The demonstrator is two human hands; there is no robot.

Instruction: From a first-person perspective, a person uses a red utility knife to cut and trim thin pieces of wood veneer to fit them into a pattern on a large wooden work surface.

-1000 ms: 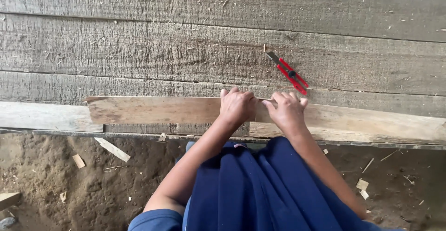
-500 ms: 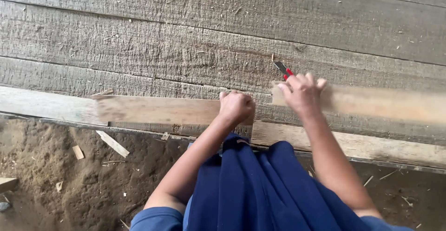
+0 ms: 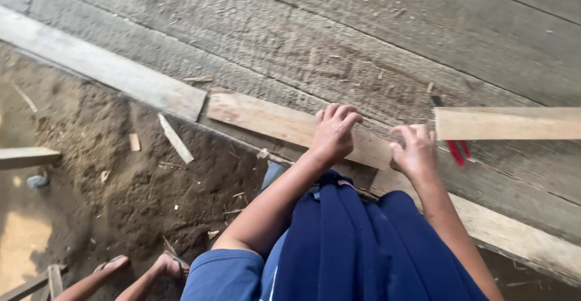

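Risk first: the loose wood strip (image 3: 508, 124) at the right of the frame could slip or swing, since the right hand (image 3: 415, 151) only touches its near end with loosely curled fingers. Left hand (image 3: 333, 133) presses curled fingers on the lower strip (image 3: 272, 121) at centre. Red-handled pliers (image 3: 455, 148) lie beneath the raised strip, just right of the right hand.
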